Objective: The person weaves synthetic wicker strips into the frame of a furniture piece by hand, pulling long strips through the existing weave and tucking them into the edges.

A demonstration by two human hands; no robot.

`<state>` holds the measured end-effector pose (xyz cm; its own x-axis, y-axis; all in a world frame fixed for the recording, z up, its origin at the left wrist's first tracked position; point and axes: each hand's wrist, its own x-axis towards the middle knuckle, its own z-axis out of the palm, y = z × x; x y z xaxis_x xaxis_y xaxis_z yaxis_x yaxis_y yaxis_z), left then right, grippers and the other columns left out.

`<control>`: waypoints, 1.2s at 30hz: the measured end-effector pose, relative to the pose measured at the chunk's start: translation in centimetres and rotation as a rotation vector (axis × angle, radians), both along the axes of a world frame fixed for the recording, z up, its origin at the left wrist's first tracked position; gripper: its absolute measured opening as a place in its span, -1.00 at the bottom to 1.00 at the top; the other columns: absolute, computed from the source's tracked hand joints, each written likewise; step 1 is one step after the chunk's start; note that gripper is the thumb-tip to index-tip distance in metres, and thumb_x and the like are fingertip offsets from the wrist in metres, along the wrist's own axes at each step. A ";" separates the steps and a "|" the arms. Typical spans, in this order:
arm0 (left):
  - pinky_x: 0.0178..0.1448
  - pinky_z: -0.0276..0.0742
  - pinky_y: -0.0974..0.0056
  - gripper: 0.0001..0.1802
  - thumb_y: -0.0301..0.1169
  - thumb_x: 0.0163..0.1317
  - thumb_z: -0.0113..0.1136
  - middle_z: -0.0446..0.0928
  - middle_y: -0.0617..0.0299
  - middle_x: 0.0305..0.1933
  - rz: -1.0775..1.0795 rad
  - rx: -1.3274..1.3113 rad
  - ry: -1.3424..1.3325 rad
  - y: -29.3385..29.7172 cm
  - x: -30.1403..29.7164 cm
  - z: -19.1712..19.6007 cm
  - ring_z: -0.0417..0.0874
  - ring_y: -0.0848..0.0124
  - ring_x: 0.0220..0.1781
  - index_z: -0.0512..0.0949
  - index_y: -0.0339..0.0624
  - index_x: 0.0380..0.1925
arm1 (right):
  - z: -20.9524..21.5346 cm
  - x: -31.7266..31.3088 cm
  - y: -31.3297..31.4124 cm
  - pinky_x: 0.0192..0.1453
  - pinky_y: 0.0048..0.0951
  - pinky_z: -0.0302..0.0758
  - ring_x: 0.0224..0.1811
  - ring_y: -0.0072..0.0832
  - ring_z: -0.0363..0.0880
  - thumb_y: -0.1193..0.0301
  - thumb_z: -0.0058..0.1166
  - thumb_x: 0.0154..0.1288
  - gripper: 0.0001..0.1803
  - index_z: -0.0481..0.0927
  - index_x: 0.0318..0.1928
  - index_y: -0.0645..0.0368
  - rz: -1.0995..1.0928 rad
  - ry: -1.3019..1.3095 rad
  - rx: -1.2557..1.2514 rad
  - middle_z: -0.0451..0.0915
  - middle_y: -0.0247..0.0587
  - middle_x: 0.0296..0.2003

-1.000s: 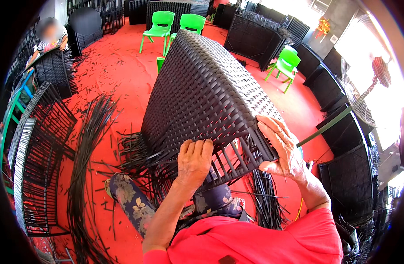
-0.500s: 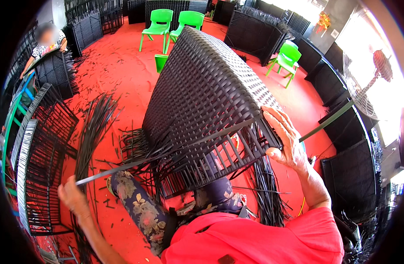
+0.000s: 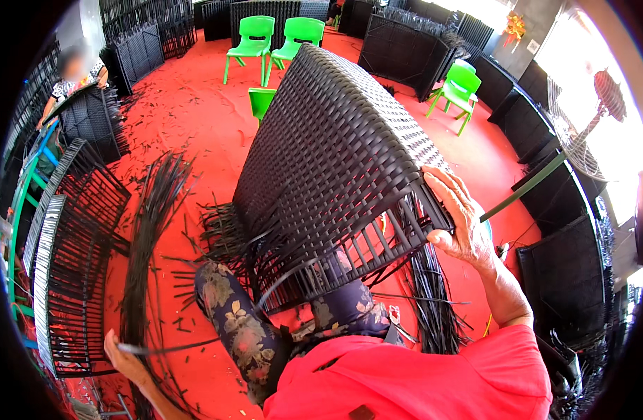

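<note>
the left hand (image 3: 124,357) sits low at the person's left, closed on one end of a long black wicker strand (image 3: 216,329), which runs up and to the right into the unfinished edge of the woven frame. the right hand (image 3: 461,220) lies open, fingers spread flat against the right corner of the black wicker frame (image 3: 328,161), steadying it without clenching. the frame rests tilted over the person's lap, on floral trousers (image 3: 237,322), its woven top sloping away and loose strand ends hanging from its near edge. a bundle of black strands (image 3: 150,231) lies on the red floor (image 3: 188,119) to the left, beside bare metal frames (image 3: 69,273). farther off stand green plastic chairs (image 3: 272,35), and another person (image 3: 73,77) works at the far left.
</note>
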<state>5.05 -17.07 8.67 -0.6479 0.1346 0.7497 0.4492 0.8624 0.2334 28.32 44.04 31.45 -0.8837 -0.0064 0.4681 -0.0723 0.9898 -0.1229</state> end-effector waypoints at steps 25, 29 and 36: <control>0.09 0.47 0.25 -0.71 -0.40 0.06 0.07 0.48 0.10 -0.14 -1.405 0.088 0.566 38.3 18.2 16.7 0.56 0.26 -0.05 0.51 -0.35 -0.23 | 5.6 -0.3 -9.2 -0.01 -0.38 0.50 -0.08 -0.38 0.53 0.43 -0.05 0.32 -0.44 0.09 0.26 0.23 0.250 -0.794 -0.926 0.38 -0.10 0.08; 0.10 0.44 0.27 -0.74 -0.39 0.09 0.13 0.50 0.16 -0.15 -1.347 0.060 0.576 38.0 18.4 16.3 0.56 0.33 -0.06 0.53 -0.29 -0.23 | 8.8 -1.5 -10.4 0.02 -0.44 0.49 -0.06 -0.44 0.52 0.50 -0.06 0.31 -0.48 0.12 0.25 0.24 0.235 -0.573 -1.434 0.30 -0.10 0.15; 0.16 0.42 0.20 -0.69 -0.41 0.11 0.09 0.45 0.03 -0.08 -1.406 0.053 0.408 37.9 18.0 15.0 0.56 0.25 -0.03 0.50 -0.38 -0.18 | 13.2 -6.9 -8.2 -0.58 -0.72 0.09 -0.62 -0.81 0.12 0.32 -0.14 0.36 -0.48 0.16 0.25 0.27 0.272 -0.281 -1.527 0.30 -0.55 -0.45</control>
